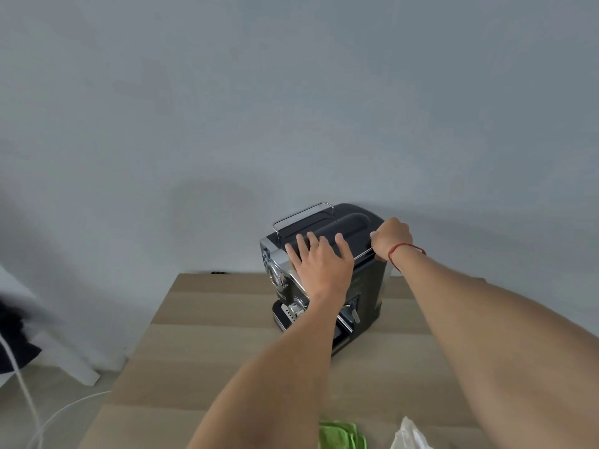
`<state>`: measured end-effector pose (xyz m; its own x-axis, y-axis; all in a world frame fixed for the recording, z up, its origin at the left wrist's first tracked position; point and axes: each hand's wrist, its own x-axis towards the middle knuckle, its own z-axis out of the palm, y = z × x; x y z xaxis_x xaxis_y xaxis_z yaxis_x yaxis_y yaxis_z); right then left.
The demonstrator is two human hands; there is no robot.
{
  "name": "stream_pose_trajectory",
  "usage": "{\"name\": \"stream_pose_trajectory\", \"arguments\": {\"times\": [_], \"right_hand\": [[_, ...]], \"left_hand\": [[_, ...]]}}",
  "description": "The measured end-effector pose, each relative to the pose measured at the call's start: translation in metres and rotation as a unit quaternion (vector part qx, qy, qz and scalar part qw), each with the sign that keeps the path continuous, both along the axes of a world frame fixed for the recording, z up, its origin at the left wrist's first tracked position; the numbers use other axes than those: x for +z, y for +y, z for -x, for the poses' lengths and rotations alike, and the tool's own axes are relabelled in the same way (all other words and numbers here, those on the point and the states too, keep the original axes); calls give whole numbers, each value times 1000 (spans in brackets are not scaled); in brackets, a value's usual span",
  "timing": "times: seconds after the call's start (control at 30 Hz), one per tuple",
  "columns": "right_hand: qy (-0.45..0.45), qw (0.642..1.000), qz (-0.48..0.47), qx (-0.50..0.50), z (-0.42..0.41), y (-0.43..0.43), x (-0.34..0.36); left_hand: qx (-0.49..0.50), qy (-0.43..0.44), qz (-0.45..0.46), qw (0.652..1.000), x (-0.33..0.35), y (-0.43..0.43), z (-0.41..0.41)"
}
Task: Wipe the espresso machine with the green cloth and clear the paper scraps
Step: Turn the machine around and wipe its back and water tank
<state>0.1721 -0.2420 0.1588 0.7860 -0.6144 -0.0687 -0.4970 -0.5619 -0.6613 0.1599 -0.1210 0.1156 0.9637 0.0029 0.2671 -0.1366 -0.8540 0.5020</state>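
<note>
A black and chrome espresso machine [327,228] stands at the far side of a wooden table [210,345], close to the wall. My left hand [319,260] lies flat on its top front edge with the fingers spread. At the right top edge, my right hand [390,238] grips the machine's thin metal rail; a red string circles that wrist. The folded green cloth [340,434] lies at the near table edge, between my forearms. A crumpled white paper scrap [410,435] sits just right of the cloth, partly cut off by the frame.
A plain grey wall rises right behind the machine. White cables [29,400] and a white slanted stand [77,361] with a dark object are on the floor to the left of the table.
</note>
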Motion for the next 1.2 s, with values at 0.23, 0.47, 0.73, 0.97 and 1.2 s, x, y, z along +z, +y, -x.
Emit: {"name": "stream_pose_trajectory", "arguments": {"times": [0.23,0.47,0.73,0.97,1.2], "right_hand": [[-13,997,-70,-19,-2,6,3],[-10,989,-143,-22,-5,26,-3],[-9,974,-226,-14,-11,39,-4],[-3,955,-295,22,-19,57,0],[-5,982,133,137,-19,56,0]], "left_hand": [[-27,-11,-4,1000,-1,11,-15],[-68,-60,-4,996,-7,46,-43],[-107,-79,1,991,-6,71,-67],[-160,-107,47,980,-6,99,-102],[-199,-93,44,975,-10,106,-112]]}}
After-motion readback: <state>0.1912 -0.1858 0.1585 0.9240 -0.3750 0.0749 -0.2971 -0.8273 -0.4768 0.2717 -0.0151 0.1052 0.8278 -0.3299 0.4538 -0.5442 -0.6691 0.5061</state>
